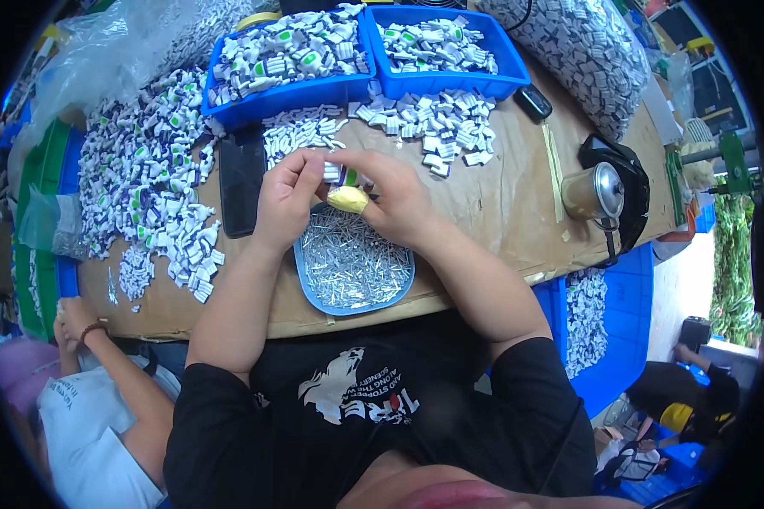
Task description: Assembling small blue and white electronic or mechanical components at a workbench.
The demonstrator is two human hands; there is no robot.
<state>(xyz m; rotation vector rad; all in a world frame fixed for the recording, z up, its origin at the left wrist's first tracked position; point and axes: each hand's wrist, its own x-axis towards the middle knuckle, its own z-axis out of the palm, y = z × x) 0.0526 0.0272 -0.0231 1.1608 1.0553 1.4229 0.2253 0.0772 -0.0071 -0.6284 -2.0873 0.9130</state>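
Observation:
My left hand (287,197) and my right hand (399,197) meet above the table's near middle, fingers closed in a pinch. Between their fingertips is a small white-and-purple plastic toy figure part (349,176) with a green patch; fingers partly cover it. A white ribbed piece (330,171) shows at my left fingertips, and I cannot tell whether it is joined to the figure. Something yellow (348,199), like a wrap, covers a digit of my right hand. Directly below, a light-blue tub (354,310) holds many loose metal pins.
Two blue bins (293,95) of white parts stand at the back. Heaps of figure parts (136,161) cover the left, beside a black phone-like slab (240,185). At right are a lidded metal mug (587,193) and a black bag (632,170). Another person's hand (78,319) is at the left edge.

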